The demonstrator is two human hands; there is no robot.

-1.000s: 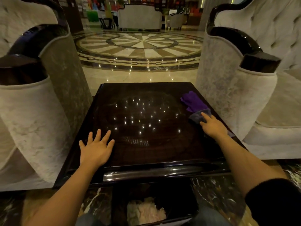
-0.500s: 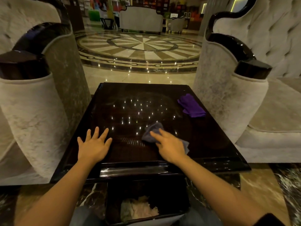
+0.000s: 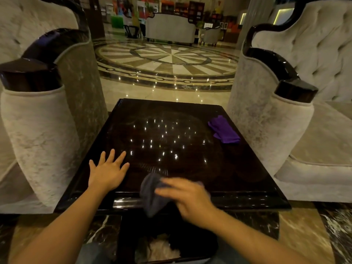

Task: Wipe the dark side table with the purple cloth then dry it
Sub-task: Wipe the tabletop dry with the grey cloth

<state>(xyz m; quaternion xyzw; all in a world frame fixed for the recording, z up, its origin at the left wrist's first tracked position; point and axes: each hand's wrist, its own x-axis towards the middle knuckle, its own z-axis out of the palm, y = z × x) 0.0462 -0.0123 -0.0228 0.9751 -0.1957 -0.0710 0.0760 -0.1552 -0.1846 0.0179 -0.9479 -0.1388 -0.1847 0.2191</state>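
The dark glossy side table (image 3: 247, 168) stands between two pale armchairs, its top reflecting ceiling lights. The purple cloth (image 3: 223, 129) lies crumpled near the table's far right edge, untouched. A grey cloth (image 3: 150, 195) hangs over the table's near edge, and my right hand (image 3: 188, 197), blurred by motion, presses on it there. My left hand (image 3: 107, 172) lies flat with fingers spread on the near left part of the top, holding nothing.
A pale velvet armchair (image 3: 42, 130) flanks the table on the left and another armchair (image 3: 266, 130) on the right, both close. A dark bin (image 3: 167, 242) with crumpled waste sits below the near edge. Polished marble floor extends beyond.
My right hand has dragged the grey cloth from beside the purple cloth across the top to the near edge. The purple cloth and my left hand have stayed put.
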